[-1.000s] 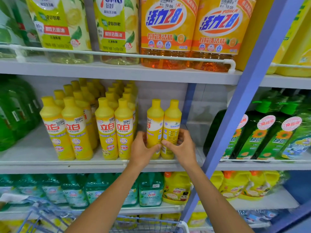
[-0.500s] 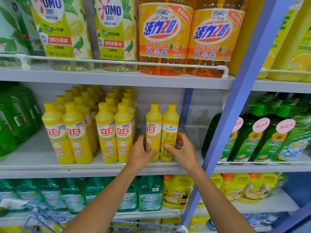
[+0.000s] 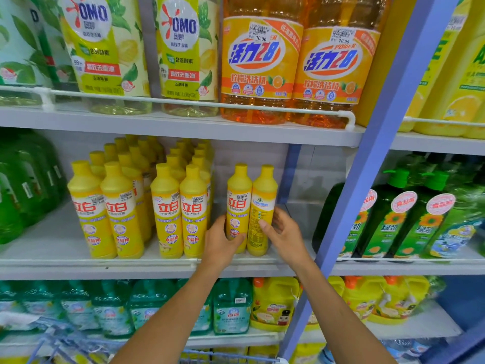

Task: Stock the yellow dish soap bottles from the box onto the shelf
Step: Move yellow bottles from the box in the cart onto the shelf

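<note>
Two yellow dish soap bottles stand side by side at the front of the middle shelf (image 3: 52, 266). My left hand (image 3: 220, 245) grips the left bottle (image 3: 237, 200), whose label faces me. My right hand (image 3: 282, 233) holds the right bottle (image 3: 262, 203), which shows its back label. Both bottles rest upright on the shelf and touch each other. To their left stand rows of several identical yellow bottles (image 3: 168, 206), with a narrow gap between. The box is not in view.
A blue upright post (image 3: 367, 179) runs just right of my right hand. Large orange bottles (image 3: 259, 69) fill the shelf above, behind a white rail. Green bottles (image 3: 393, 222) stand beyond the post. A blue wire cart (image 3: 65, 348) sits low at the left.
The left bottle has been turned so its front label faces me. Both bottles sit lower in view as my head tilted up; my hands stay around them.
</note>
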